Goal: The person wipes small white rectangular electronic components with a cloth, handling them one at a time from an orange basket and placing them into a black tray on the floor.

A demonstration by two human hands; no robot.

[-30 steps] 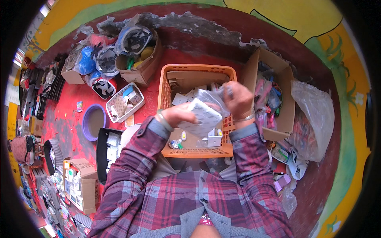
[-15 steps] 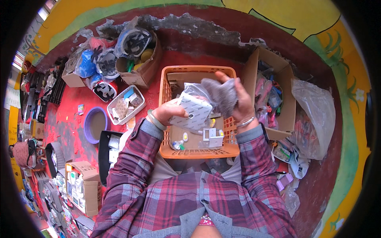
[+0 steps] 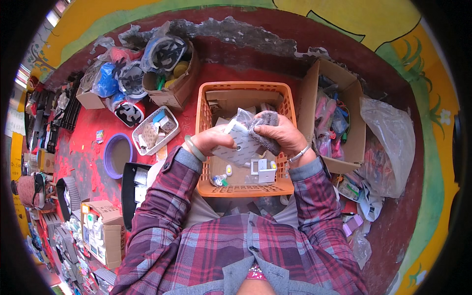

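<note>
My left hand (image 3: 216,140) grips a flat white printed packet (image 3: 238,147) in a clear plastic bag, thumb on its face. In my right hand (image 3: 286,135) is a bunched grey fuzzy cloth (image 3: 268,129), pressed against the packet's upper right edge and the loose plastic. Both are held over an orange plastic basket (image 3: 246,190). Inside it, below the packet, lie white square switch-like pieces (image 3: 267,175), a small yellow-and-white item (image 3: 229,170) and a little bagged item (image 3: 220,180) with green and blue parts. Cardboard lines the basket; my hands hide part of its contents.
Right of the basket stands an open cardboard box (image 3: 356,113) of pink bagged goods, beside clear plastic sheeting (image 3: 391,142). Leftward are a white tray (image 3: 168,133), a purple basin (image 3: 106,156) and a black bin (image 3: 129,196). Helmets (image 3: 167,53) fill a carton behind; shelved goods line the far left.
My right hand has come down and inward with the grey cloth, which is now bunched against the packet. The left hand keeps hold of the packet, almost in place.
</note>
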